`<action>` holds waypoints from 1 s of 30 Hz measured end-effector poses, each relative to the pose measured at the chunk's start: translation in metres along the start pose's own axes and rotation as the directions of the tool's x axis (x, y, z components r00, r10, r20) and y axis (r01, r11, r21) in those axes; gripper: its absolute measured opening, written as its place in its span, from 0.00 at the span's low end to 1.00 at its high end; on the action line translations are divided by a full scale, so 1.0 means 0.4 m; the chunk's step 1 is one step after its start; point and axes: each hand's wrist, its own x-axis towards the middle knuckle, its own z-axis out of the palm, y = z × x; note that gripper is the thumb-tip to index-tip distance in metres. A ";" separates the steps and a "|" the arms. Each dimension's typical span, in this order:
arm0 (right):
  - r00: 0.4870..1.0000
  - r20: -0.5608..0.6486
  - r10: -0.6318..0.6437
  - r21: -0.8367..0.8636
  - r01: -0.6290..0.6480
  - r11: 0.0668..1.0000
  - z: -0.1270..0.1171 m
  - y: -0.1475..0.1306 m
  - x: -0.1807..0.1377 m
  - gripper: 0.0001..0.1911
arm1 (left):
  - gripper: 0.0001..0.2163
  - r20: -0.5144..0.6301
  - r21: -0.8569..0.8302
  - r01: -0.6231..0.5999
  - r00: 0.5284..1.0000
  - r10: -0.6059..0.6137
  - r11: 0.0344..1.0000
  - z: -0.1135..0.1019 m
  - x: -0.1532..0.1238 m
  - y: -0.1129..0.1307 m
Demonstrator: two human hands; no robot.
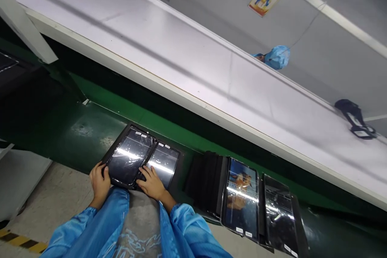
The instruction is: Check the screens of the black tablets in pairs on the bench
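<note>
Tray point(119, 145) of black moulded plastic sat at the near edge of the green conveyor belt point(90, 125), tilted a little across that edge, and we had both hands on it. It held two glossy dark screen panels side by side, the left panel point(130, 155) and the right panel point(163, 163), each with small white labels at its far end. Our left hand point(100, 183) curled round the tray's near-left corner, fingers closed over the rim in a firm grip. Our right hand point(152, 183) lay mostly flat and loosely spread on the near end between the two panels, fingertips on the glass, pressing rather than grasping. We judged the step to be settling or squaring the loaded tray on the belt; any further move would have called for a level, two-handed hold so that neither panel slid.

Along the same near edge, to the right, a stack of black trays point(202, 181) stood just beside a second tray point(298, 217) carrying two more panels. Beyond the belt ran a long white shelf point(181, 56).
</note>
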 end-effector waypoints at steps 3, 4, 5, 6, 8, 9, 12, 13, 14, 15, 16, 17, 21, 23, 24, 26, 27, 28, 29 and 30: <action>1.000 -0.019 -0.003 -0.037 0.002 0.999 0.007 0.001 -0.002 0.18 | 0.14 0.001 0.037 -0.021 1.000 0.021 0.999 0.006 0.000 -0.003; 0.999 -0.033 -0.004 -0.043 0.003 0.999 0.009 0.000 -0.003 0.19 | 0.15 0.008 0.059 -0.023 1.000 0.022 0.998 0.007 0.000 -0.004; 0.999 -0.049 -0.004 -0.047 0.002 0.999 0.009 0.000 -0.004 0.19 | 0.15 0.018 0.082 -0.022 1.000 0.020 0.996 0.009 0.001 -0.006; 0.998 -0.064 -0.003 -0.050 0.000 0.999 0.009 -0.001 -0.005 0.19 | 0.16 0.026 0.102 -0.017 1.000 0.015 0.995 0.010 0.002 -0.006; 0.997 -0.083 0.000 -0.054 -0.005 0.999 0.009 -0.003 -0.007 0.19 | 0.16 0.042 0.128 -0.005 0.999 -0.001 0.992 0.010 0.003 -0.007; 0.996 -0.086 0.001 -0.057 -0.006 0.998 0.009 -0.004 -0.008 0.19 | 0.16 0.051 0.140 -0.001 0.999 -0.006 0.990 0.010 0.003 -0.008; 0.996 -0.088 0.000 -0.069 -0.006 0.998 0.010 -0.007 -0.010 0.19 | 0.15 0.088 0.185 -0.015 0.996 -0.002 0.983 0.008 0.004 -0.016; 0.996 -0.091 0.000 -0.072 -0.007 0.997 0.011 -0.008 -0.011 0.18 | 0.14 0.100 0.202 -0.026 0.995 0.006 0.979 0.007 0.004 -0.020; 0.995 -0.095 0.000 -0.073 -0.007 0.997 0.010 -0.009 -0.011 0.18 | 0.14 0.108 0.215 -0.036 0.994 0.013 0.976 0.007 0.004 -0.025; 0.995 -0.099 0.000 -0.074 -0.007 0.997 0.010 -0.010 -0.012 0.18 | 0.13 0.115 0.226 -0.046 0.993 0.020 0.973 0.008 0.005 -0.029; 0.995 -0.103 -0.001 -0.074 -0.007 0.997 0.008 -0.012 -0.012 0.18 | 0.13 0.121 0.236 -0.054 0.992 0.026 0.970 0.008 0.005 -0.034; 0.994 -0.105 0.000 -0.074 -0.008 0.997 0.006 -0.013 -0.013 0.18 | 0.13 0.128 0.243 -0.060 0.991 0.030 0.968 0.009 0.006 -0.039; 0.994 -0.112 0.015 -0.062 -0.022 0.998 -0.003 -0.020 -0.015 0.17 | 0.13 0.151 0.259 -0.102 0.987 0.064 0.960 0.010 0.009 -0.055; 0.993 -0.116 0.022 -0.054 -0.028 0.998 -0.005 -0.023 -0.016 0.17 | 0.14 0.155 0.254 -0.123 0.984 0.086 0.959 0.011 0.011 -0.062; 0.993 -0.118 0.024 -0.050 -0.030 0.998 -0.005 -0.023 -0.017 0.17 | 0.13 0.152 0.252 -0.129 0.984 0.093 0.959 0.012 0.012 -0.066; 0.992 -0.125 0.027 -0.044 -0.033 0.999 -0.003 -0.023 -0.018 0.16 | 0.13 0.151 0.252 -0.140 0.983 0.104 0.958 0.014 0.014 -0.073; 0.991 -0.129 0.029 -0.041 -0.034 0.999 -0.003 -0.023 -0.018 0.16 | 0.14 0.156 0.252 -0.152 0.981 0.114 0.956 0.015 0.016 -0.076; 0.991 -0.133 0.030 -0.039 -0.035 0.999 -0.003 -0.022 -0.018 0.16 | 0.14 0.165 0.254 -0.167 0.978 0.127 0.953 0.015 0.018 -0.078; 0.990 -0.136 0.030 -0.037 -0.036 0.999 -0.003 -0.022 -0.018 0.16 | 0.15 0.174 0.255 -0.185 0.974 0.143 0.949 0.016 0.021 -0.078; 0.990 -0.140 0.030 -0.034 -0.036 0.999 -0.003 -0.022 -0.017 0.16 | 0.15 0.185 0.255 -0.203 0.970 0.159 0.945 0.016 0.023 -0.078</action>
